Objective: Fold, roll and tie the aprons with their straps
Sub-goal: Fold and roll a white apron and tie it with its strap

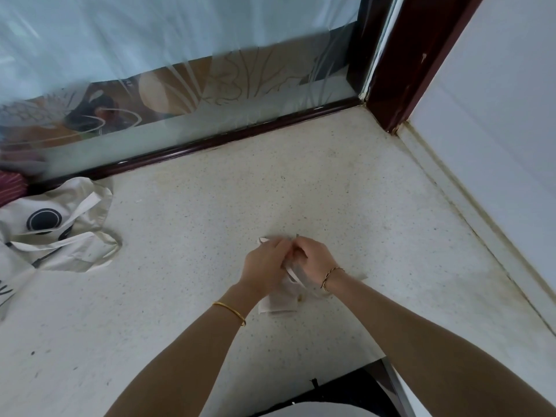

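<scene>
Lying near the middle of the speckled white surface [346,188], a small cream rolled apron [278,302] sits directly beneath both hands, which cover most of it. Only its near end shows, below the wrists, along with a pale corner poking out past the fingertips on the far side. The left hand [264,266] is on top of the roll's left part, fingers curled down and gripping the cloth. The right hand [314,258] meets it knuckle to knuckle, and its fingers close around a pale strap [293,273] that comes out between the two palms and runs back under the right wrist. The fingertips are blurred, so the exact hold on the strap is unclear.

A gold bangle [230,311] circles the left wrist, and a thin twisted bracelet [329,276] the right. Well apart, at the left edge of the surface, lies a loose heap of cream aprons [45,233] with a dark ring print and trailing straps. A frosted glass panel [180,70] in a dark wooden frame [403,70] closes off the far side.
</scene>
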